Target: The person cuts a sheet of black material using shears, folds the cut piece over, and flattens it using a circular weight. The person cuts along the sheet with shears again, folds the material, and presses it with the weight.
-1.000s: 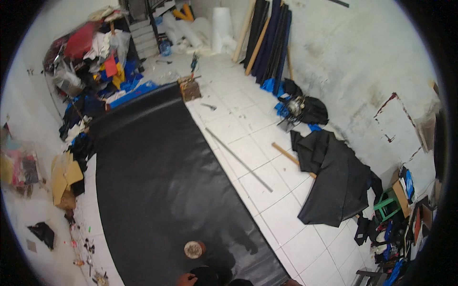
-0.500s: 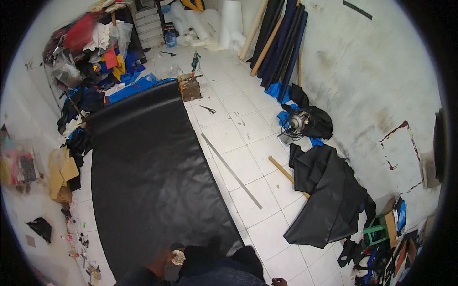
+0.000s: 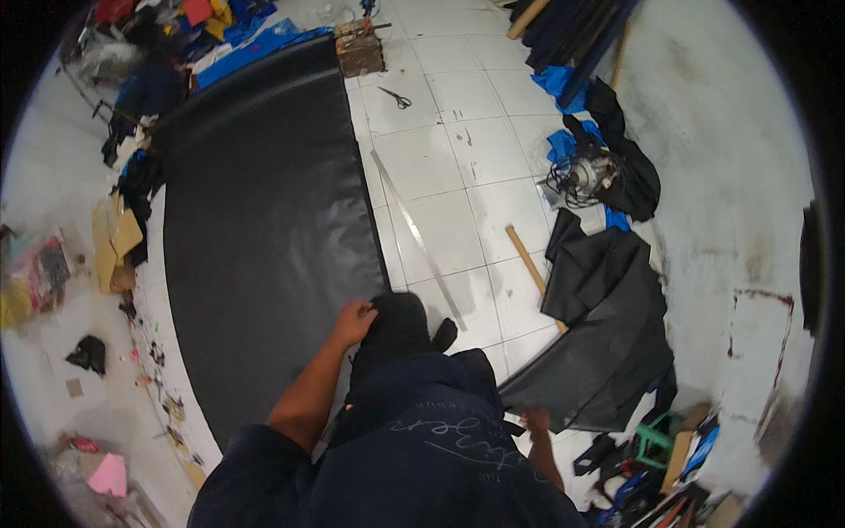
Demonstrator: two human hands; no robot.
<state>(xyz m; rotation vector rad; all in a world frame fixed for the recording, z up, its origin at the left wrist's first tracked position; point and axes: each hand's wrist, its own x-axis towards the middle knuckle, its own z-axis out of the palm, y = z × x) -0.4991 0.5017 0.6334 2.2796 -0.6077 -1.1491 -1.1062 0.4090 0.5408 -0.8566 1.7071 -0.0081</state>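
A wide length of black sheet material (image 3: 264, 211) lies unrolled along the floor in front of me. My left hand (image 3: 356, 322) is at its right edge beside my dark-clothed knee, fingers curled together; anything inside them is hidden. Low on the right, my right hand (image 3: 535, 419) is smeared by motion, close to the lower left edge of a crumpled black sheet (image 3: 607, 308). I cannot make out whether it touches that sheet.
A metal straightedge (image 3: 414, 233) and black scissors (image 3: 398, 99) lie on white tiles. A cardboard tube (image 3: 528, 260) sticks out beside the crumpled sheet. A motor with cables (image 3: 585, 176) sits by the right wall. Scraps (image 3: 150, 79) pile up at the far left.
My view has tilted down and nearer my body. My left hand has moved forward and right to my knee. My right hand has risen toward the crumpled sheet; a pale round thing is out of sight.
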